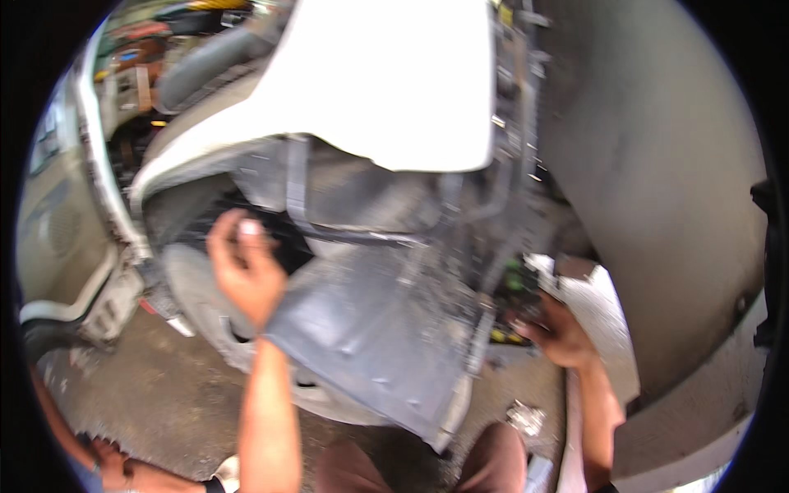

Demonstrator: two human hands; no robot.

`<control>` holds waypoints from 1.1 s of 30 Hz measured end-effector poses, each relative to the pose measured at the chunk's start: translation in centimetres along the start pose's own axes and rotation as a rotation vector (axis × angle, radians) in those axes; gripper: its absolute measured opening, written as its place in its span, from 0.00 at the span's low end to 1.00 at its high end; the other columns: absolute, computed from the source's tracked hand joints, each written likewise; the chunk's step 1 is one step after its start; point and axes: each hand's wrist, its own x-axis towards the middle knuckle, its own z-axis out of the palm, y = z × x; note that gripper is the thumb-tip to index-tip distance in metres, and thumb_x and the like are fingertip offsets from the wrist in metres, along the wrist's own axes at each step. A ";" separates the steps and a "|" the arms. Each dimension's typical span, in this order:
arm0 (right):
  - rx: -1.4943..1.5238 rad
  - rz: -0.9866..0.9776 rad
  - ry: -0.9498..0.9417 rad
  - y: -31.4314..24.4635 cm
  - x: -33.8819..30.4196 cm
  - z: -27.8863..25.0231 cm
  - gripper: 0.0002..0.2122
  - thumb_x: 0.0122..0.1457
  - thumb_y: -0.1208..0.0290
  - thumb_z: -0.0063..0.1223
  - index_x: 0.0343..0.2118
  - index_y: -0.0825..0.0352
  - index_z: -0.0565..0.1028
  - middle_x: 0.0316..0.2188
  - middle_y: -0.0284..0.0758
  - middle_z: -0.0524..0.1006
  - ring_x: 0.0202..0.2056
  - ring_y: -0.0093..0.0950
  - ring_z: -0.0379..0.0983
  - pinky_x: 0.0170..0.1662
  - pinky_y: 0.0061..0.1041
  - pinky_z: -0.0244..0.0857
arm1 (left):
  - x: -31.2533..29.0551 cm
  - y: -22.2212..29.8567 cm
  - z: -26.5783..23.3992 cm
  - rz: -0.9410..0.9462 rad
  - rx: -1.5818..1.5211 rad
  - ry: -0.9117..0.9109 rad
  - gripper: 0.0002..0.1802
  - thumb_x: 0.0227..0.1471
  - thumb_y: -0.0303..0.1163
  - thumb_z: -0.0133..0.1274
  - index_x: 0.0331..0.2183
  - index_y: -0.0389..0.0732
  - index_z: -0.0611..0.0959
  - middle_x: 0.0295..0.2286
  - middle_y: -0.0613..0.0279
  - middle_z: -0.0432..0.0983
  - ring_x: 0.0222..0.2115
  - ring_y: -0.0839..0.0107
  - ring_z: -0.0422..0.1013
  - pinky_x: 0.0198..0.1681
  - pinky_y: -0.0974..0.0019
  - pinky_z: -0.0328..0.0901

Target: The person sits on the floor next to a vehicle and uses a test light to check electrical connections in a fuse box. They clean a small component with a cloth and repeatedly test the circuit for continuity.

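Observation:
My left hand (249, 267) is raised in front of the wheel arch of a white vehicle, beside the dark tyre (288, 242). Its fingers are bent and apart, with nothing seen between them. A grey plastic mud flap or liner (370, 329) hangs just right of my left wrist, over part of the wheel (201, 292). On the right, my right hand (565, 333) is closed at a dark object with green on it (518, 283), by the vehicle's underside parts. Blur hides what kind of thing that is.
A white body panel (394, 82) overhangs the arch. An open door (62, 238) stands at the left. Close on the right rises a large grey curved panel (657, 164). Another person's hand (115, 468) shows lower left. Crumpled silvery material (526, 417) lies on the floor.

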 end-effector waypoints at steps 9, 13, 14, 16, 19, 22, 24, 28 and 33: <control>0.294 -0.188 -0.001 0.0 -0.2 0.9 0.23 0.61 0.92 0.54 0.58 0.68 0.69 0.47 0.35 0.80 0.50 0.26 0.78 0.56 0.29 0.72 | 0.3 0.4 0.5 0.091 -0.152 0.091 0.33 0.72 0.32 0.54 0.72 0.41 0.63 0.48 0.56 0.77 0.37 0.77 0.74 0.39 0.71 0.74; 0.254 -0.178 -0.048 0.1 -0.6 0.6 0.23 0.63 0.89 0.55 0.61 0.68 0.68 0.48 0.34 0.79 0.53 0.25 0.76 0.57 0.29 0.71 | 0.1 0.5 0.6 0.121 -0.146 0.104 0.37 0.72 0.32 0.54 0.74 0.42 0.60 0.48 0.56 0.77 0.35 0.77 0.73 0.37 0.72 0.73; 0.245 -0.176 -0.064 -0.1 -0.6 0.5 0.24 0.64 0.88 0.56 0.62 0.68 0.67 0.49 0.34 0.80 0.53 0.25 0.76 0.57 0.29 0.71 | 0.2 0.6 0.6 0.130 -0.138 0.090 0.37 0.71 0.31 0.54 0.74 0.42 0.59 0.47 0.56 0.77 0.34 0.78 0.73 0.37 0.72 0.73; 0.194 -0.149 -0.056 -0.4 -0.6 0.4 0.25 0.66 0.86 0.57 0.64 0.68 0.66 0.49 0.34 0.80 0.54 0.25 0.76 0.58 0.29 0.71 | 0.0 0.7 0.5 0.078 -0.106 0.053 0.38 0.70 0.29 0.54 0.75 0.46 0.59 0.45 0.57 0.78 0.34 0.77 0.74 0.36 0.72 0.73; 0.266 -0.145 -0.105 -0.6 -0.4 0.5 0.27 0.68 0.79 0.60 0.67 0.70 0.63 0.51 0.36 0.80 0.55 0.27 0.77 0.60 0.31 0.71 | 0.0 0.8 0.4 0.056 -0.080 0.050 0.39 0.70 0.31 0.56 0.75 0.48 0.59 0.45 0.56 0.80 0.35 0.76 0.75 0.36 0.70 0.75; 0.130 -0.085 -0.094 -0.6 -0.3 0.3 0.30 0.69 0.76 0.61 0.70 0.74 0.60 0.53 0.41 0.81 0.54 0.29 0.78 0.61 0.32 0.70 | 0.2 0.8 0.5 0.044 -0.101 0.062 0.37 0.71 0.29 0.55 0.74 0.46 0.61 0.44 0.56 0.81 0.35 0.77 0.75 0.37 0.70 0.75; 0.133 -0.095 -0.086 -0.7 -0.3 0.1 0.32 0.69 0.76 0.61 0.71 0.76 0.58 0.53 0.44 0.82 0.54 0.30 0.79 0.61 0.32 0.70 | 0.3 0.8 0.5 0.015 -0.143 0.080 0.36 0.71 0.29 0.55 0.73 0.46 0.62 0.44 0.57 0.81 0.36 0.77 0.75 0.37 0.70 0.75; 0.180 -0.105 -0.083 -0.9 0.2 0.5 0.32 0.69 0.75 0.61 0.71 0.76 0.59 0.52 0.44 0.83 0.54 0.29 0.79 0.59 0.32 0.71 | 0.2 0.6 0.5 0.029 -0.121 0.083 0.34 0.71 0.29 0.55 0.73 0.45 0.64 0.44 0.56 0.81 0.36 0.77 0.77 0.38 0.70 0.76; 0.074 -0.062 -0.063 -1.9 0.5 1.0 0.28 0.68 0.76 0.62 0.67 0.74 0.64 0.50 0.41 0.84 0.51 0.28 0.80 0.58 0.31 0.71 | 0.3 0.4 0.4 0.030 -0.109 0.086 0.33 0.71 0.29 0.55 0.72 0.45 0.65 0.45 0.55 0.82 0.36 0.76 0.77 0.38 0.70 0.76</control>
